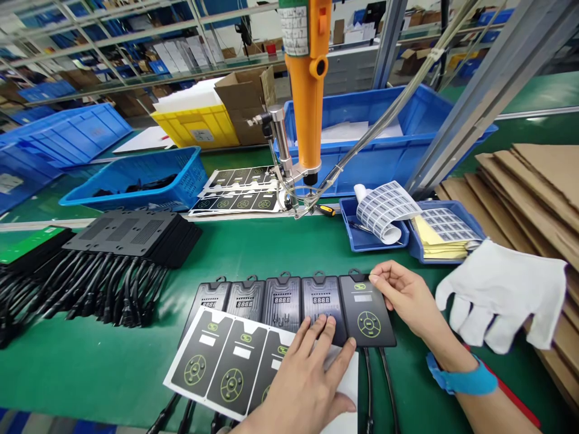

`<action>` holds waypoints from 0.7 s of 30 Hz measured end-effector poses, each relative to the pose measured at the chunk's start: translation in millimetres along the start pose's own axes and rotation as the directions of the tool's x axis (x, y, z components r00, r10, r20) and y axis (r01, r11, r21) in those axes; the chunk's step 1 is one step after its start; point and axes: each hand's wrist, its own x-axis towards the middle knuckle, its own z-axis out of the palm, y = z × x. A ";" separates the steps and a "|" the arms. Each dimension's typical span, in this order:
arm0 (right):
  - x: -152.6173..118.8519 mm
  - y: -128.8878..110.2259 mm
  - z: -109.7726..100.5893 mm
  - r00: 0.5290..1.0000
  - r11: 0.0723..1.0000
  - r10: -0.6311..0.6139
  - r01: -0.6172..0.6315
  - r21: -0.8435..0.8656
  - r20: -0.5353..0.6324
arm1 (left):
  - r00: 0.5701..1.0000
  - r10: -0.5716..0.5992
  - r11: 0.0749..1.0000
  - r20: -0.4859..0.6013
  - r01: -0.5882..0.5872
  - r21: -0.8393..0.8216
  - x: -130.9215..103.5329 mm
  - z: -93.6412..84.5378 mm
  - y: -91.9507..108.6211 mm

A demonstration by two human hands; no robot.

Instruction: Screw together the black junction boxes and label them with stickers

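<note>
Several black controller boxes with digit displays stand side by side on the bench, such as this bare controller box [283,295]. The rightmost one carries a black panel sticker [362,310] with green key outlines. My right hand [402,295] pinches that sticker's upper right corner between thumb and forefinger, at the box's edge. Across the lower parts of the other boxes lies a white sheet of panel stickers [226,361], its right part bare backing. My left hand [312,374] rests on this sheet with its fingers spread, their tips reaching a bare box.
An orange power screwdriver [307,102] hangs over the bench. Stacked black boxes with cables [126,235] lie left. Behind are more sticker sheets [239,193], a blue basket [136,181] and small label trays [375,241]. A white glove [506,289] and cardboard sheets [534,187] lie right.
</note>
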 end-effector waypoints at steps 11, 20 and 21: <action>-2.1 -3.0 0.8 1.000 0.995 -0.010 0.009 -0.104 -0.016 | 0.999 0.015 1.000 -0.037 -0.014 0.016 -1.5 2.7 -0.6; -0.5 -3.9 2.5 0.999 0.992 0.009 -0.015 -0.125 -0.045 | 0.998 0.014 0.999 -0.053 -0.012 0.031 -1.4 2.9 0.2; -0.4 -3.8 2.5 0.999 0.991 0.011 -0.017 -0.131 -0.047 | 0.999 0.012 0.999 -0.053 -0.010 0.032 -1.4 3.1 -0.1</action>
